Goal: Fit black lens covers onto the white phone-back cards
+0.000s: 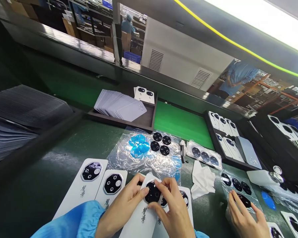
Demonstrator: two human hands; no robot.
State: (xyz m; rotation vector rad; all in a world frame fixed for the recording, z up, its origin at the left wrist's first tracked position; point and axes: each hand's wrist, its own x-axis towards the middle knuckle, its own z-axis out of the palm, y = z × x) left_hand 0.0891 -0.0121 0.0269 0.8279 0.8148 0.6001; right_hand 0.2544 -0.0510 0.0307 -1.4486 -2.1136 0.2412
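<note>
A white phone back cover (139, 219) with dark printed lettering is tilted up between my hands. My left hand (124, 206) grips its upper left edge, the thumb resting at the rim of a black camera lens cover (153, 192). Round the other side of that disc, the fingers and thumb of my right hand (175, 206) are curled and touch it. The disc lies over the camera area of the back cover. Two more white back covers with black camera discs (91, 171) (113, 183) lie to the left. Others lie partly hidden beneath my right hand (184, 197).
A clear plastic sheet (119, 155) carries loose black discs and blue film. A white cloth (203, 180) lies to its right. Another person's hand (247, 215) handles a black disc at the lower right. Black trays (149, 127) of back covers stand behind; a dispenser bottle (260, 177) is on the right.
</note>
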